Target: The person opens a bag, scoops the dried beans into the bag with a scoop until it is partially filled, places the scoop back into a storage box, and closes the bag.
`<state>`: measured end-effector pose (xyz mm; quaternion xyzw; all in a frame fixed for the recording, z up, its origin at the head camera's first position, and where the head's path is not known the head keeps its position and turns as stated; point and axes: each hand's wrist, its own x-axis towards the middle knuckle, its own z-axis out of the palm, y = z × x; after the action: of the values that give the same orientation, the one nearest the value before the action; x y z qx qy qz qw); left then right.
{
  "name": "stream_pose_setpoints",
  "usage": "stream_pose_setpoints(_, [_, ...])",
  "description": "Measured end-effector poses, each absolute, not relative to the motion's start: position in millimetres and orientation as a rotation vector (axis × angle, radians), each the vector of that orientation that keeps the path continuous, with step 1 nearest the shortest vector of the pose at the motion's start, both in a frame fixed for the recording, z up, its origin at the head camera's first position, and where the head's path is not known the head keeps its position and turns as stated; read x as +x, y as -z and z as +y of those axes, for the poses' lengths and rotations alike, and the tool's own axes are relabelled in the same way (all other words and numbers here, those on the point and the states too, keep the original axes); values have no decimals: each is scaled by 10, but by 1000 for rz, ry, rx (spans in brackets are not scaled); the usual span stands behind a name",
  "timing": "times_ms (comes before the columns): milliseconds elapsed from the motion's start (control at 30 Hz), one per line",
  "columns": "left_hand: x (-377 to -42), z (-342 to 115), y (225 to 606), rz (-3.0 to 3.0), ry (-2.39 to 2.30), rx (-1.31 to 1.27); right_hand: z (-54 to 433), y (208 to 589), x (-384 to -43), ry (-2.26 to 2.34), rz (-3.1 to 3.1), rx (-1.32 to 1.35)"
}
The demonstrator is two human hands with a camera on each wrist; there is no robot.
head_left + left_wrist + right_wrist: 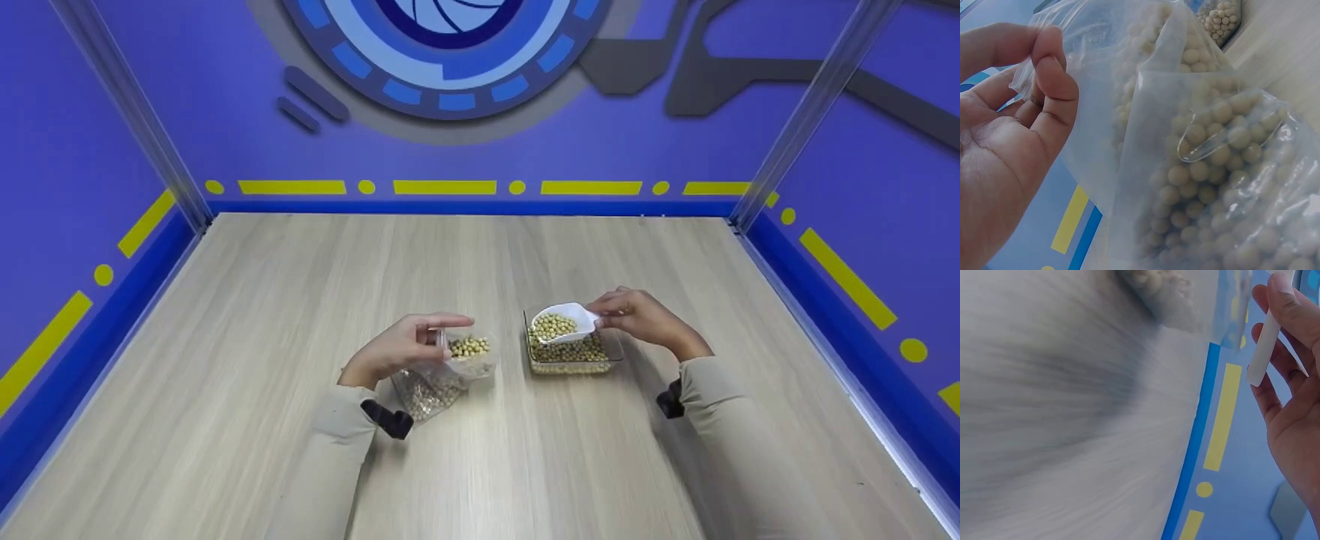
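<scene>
My left hand (397, 349) pinches the top edge of a clear plastic bag (429, 394) between curled fingers and thumb. Round pale yellow beans fill the bag's lower part; some show at its mouth. In the left wrist view the bag (1202, 169) slopes down to the right from the fingertips. My right hand (645, 321) grips the handle of a white scoop (583, 315) with a heap of beans (553, 325) in its bowl. That bowl overlaps the far part of a clear rectangular container (616, 354), which also has beans in it. The right wrist view shows the scoop's handle (1266, 349) among the fingers.
A wood-grain tabletop (300, 285) lies under everything. Blue printed panels (480, 161) with yellow dashes close off the back and both sides, with metal posts (139, 112) at the corners. The bag stands left of the container, with a small gap between them.
</scene>
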<state>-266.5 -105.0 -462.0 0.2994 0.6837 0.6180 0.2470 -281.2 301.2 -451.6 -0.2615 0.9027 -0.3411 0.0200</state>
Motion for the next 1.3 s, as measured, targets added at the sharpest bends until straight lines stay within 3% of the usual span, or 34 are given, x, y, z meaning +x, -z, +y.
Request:
stream_pose_setpoints(700, [-2670,-1054,4612,1881,-1673,821,2681,4297,-2848,1034,2784,-855])
stream_pose_setpoints(1300, [-2664,-1050,4618,1818,-1705,828,2379,4238,-2854,994,2762,-1084])
